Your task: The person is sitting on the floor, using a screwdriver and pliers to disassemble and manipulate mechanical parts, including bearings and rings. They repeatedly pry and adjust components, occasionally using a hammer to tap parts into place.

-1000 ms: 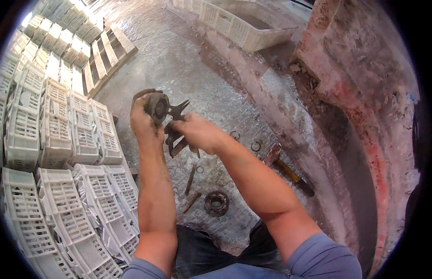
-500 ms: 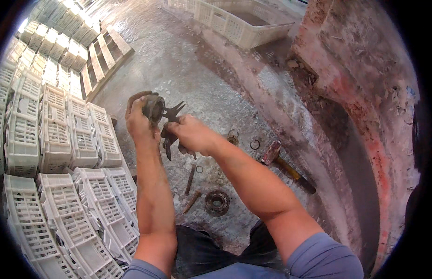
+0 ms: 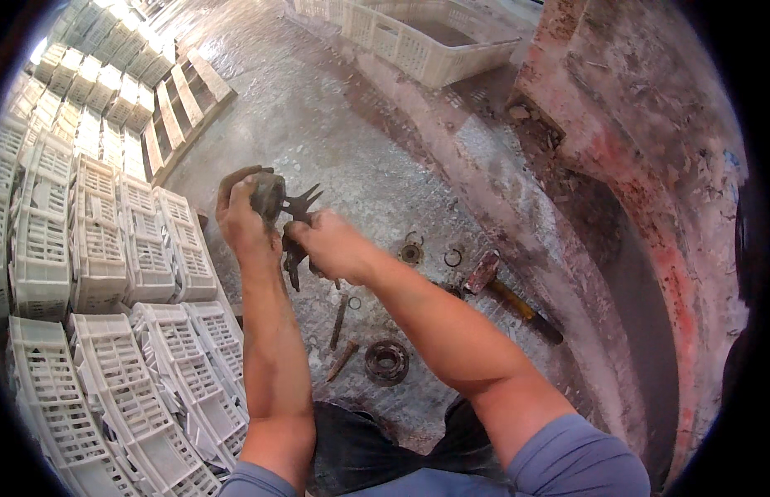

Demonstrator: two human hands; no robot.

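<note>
My left hand [image 3: 242, 219] is wrapped round a dark, greasy, cylindrical metal part [image 3: 269, 195], held above the floor. In my right hand [image 3: 335, 247], fingers closed, is a dark metal tool [image 3: 300, 204] with several pointed prongs; its exact kind is partly hidden by the hand. One end of the tool reaches to the right side of the cylindrical part, and I cannot tell whether it goes inside. On the floor below lie a ball bearing [image 3: 386, 362], a rusty rod [image 3: 338, 323], a shorter brown rod [image 3: 342, 361] and a small thin ring [image 3: 354, 304].
A hammer [image 3: 484, 272] with a yellow and black handle lies right of my right forearm. Near it are an open ring [image 3: 453, 258] and a small round part [image 3: 411, 253]. White crates [image 3: 99, 224] are stacked left, beside a wooden pallet [image 3: 182, 103]. Another crate [image 3: 434, 62] stands far off.
Both hands have shifted slightly left with the cylindrical part and the pronged tool. The cylindrical part has turned, so its open face shows less.
</note>
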